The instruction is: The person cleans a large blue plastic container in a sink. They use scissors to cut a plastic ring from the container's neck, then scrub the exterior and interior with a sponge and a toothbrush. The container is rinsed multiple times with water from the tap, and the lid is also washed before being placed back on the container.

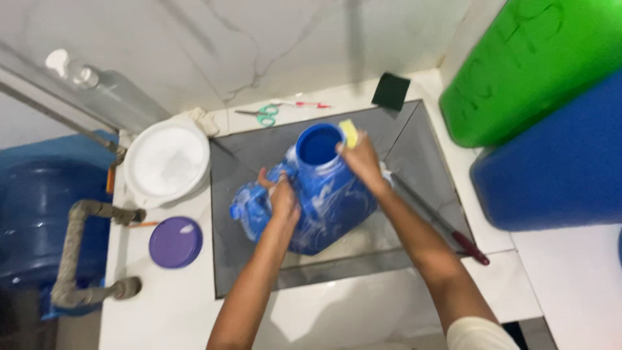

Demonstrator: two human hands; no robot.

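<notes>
1. Here the left hand (283,198) lies flat on the side of a blue jug (317,194), fingers spread a little and pressed against its soapy wall rather than wrapped around it.
2. The right hand (360,159) is pinched shut on a yellow sponge (349,132), which sits at the rim of the jug's wide round mouth, just beyond the fingertips.
3. The jug lies tilted in a grey sunken sink (421,155), mouth pointing away from the person, white foam streaked over it between the two hands.
4. Just past the right wrist a long rod with a dark red handle (447,228) leans over the sink's edge.
5. Beyond the right hand, at the sink's far corner, stands a dark green pad (391,91); green-handled scissors (264,115) lie further left on the ledge, and a thin red-and-white stick (310,104) is beside them.
6. To the left of the left hand sits a white bowl (167,162), and nearer the person a purple round lid (175,242).
7. Well to the right of the right arm a big green container (531,65) rests above a blue one (557,168); marks on the green one are too blurred to make out.
8. Far left there is a large blue water bottle (39,220) behind a grey pipe (74,253), with a clear bottle (97,87) leaning on the white marble wall (259,39).
9. The counter (168,304) is white.
</notes>
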